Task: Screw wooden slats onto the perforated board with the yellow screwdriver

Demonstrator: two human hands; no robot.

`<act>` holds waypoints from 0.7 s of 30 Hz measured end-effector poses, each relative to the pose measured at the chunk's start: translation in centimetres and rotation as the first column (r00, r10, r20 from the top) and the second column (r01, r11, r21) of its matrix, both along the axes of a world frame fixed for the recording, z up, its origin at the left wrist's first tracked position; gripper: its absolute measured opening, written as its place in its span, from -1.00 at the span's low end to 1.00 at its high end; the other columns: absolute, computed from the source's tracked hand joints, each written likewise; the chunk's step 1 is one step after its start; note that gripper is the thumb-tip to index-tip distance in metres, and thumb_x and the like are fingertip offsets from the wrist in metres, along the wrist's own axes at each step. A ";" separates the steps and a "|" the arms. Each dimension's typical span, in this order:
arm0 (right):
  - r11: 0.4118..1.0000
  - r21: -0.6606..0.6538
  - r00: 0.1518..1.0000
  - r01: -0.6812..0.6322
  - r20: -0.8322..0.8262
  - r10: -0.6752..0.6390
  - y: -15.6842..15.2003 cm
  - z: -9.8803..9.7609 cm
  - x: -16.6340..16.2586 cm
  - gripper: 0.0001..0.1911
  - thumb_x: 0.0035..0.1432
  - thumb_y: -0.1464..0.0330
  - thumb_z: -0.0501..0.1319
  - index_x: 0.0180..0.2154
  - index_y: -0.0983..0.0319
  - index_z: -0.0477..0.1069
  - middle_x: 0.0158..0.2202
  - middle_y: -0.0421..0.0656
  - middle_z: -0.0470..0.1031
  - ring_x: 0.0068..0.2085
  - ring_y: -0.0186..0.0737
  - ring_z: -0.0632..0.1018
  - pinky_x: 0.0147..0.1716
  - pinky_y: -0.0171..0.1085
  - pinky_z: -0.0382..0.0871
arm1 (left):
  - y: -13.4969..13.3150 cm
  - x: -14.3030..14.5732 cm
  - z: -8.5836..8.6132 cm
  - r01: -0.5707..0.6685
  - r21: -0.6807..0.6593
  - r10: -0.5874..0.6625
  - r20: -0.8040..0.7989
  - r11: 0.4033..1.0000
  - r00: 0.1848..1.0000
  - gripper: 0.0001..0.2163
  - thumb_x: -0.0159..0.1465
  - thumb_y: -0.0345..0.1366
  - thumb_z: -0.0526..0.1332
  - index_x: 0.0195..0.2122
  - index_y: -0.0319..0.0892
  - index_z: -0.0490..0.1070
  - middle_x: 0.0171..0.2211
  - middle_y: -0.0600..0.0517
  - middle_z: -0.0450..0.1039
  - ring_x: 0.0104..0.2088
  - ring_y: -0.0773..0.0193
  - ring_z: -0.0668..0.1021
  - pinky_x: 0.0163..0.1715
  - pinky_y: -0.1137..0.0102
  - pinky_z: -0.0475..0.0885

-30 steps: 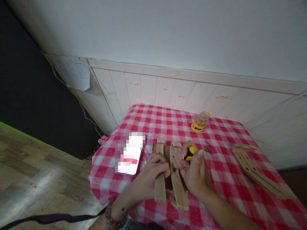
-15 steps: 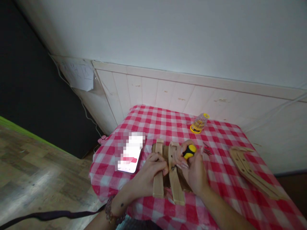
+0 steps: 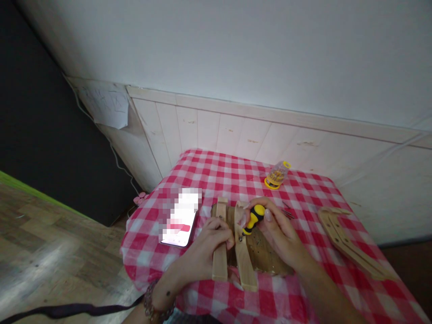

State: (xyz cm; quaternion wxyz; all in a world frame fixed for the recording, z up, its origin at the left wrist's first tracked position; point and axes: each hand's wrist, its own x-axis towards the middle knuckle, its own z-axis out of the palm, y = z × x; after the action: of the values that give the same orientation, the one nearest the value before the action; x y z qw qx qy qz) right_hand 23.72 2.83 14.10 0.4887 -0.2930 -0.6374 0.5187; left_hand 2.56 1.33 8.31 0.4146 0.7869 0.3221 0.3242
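My right hand grips a stubby yellow-and-black screwdriver, its tip down at a screw in the right wooden leg piece. That piece lies across a brown wooden board with small holes in it. My left hand is wrapped over the left wooden leg piece, pressing it against the board. The left hand hides part of this piece and of the board's left side.
A phone with a lit screen lies left of the board. Behind stands a clear bit case with yellow ends. Several screws lie right of my hand, and two curved wooden pieces rest farther right. A wall borders the table's back.
My right hand has shifted its hold on the screwdriver, with fingers less tightly wrapped and more of the handle showing. More of the board is visible. The left hand stays on its wooden piece.
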 end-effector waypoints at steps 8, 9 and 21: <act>0.971 0.239 0.965 0.013 0.253 -0.075 0.6 2.1 1.9 -0.68 0.44 0.11 0.21 0.04 0.05 0.63 -0.15 -0.03 0.75 -0.15 -0.01 0.74 -0.14 -0.03 0.64 | -0.1 0.0 0.3 -0.005 -0.025 0.004 -0.046 1.000 0.999 -0.47 0.10 0.19 0.49 -0.35 -0.10 0.29 -0.16 -0.01 0.38 -0.07 0.01 0.44 -0.07 0.28 0.32; 0.970 0.241 0.964 0.031 0.251 -0.093 0.6 2.0 2.1 -0.70 0.42 0.11 0.24 0.01 0.06 0.64 -0.17 -0.04 0.75 -0.19 -0.02 0.74 -0.18 -0.05 0.65 | -0.1 0.0 0.3 -0.005 -0.025 0.004 -0.055 1.000 0.998 -0.48 0.10 0.18 0.50 -0.35 -0.10 0.29 -0.15 -0.01 0.38 -0.07 0.02 0.44 -0.06 0.28 0.33; 0.997 -0.019 0.996 0.080 -0.043 -0.080 -0.5 0.6 -0.8 -0.71 0.43 0.07 0.23 -0.26 0.11 0.40 -0.43 -0.24 0.56 -0.45 -0.25 0.52 -0.33 -0.23 0.48 | -0.1 0.0 -0.1 -0.006 0.023 0.006 -0.017 1.000 1.000 -0.46 0.13 0.24 0.45 -0.35 -0.10 0.27 -0.20 -0.01 0.39 -0.10 0.02 0.44 -0.08 0.28 0.32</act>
State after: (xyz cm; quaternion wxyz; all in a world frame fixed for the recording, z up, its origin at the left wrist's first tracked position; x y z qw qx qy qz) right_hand 22.93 2.32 14.71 0.5205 -0.3110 -0.6098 0.5105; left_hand 2.52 1.27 8.22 0.4017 0.7934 0.3243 0.3226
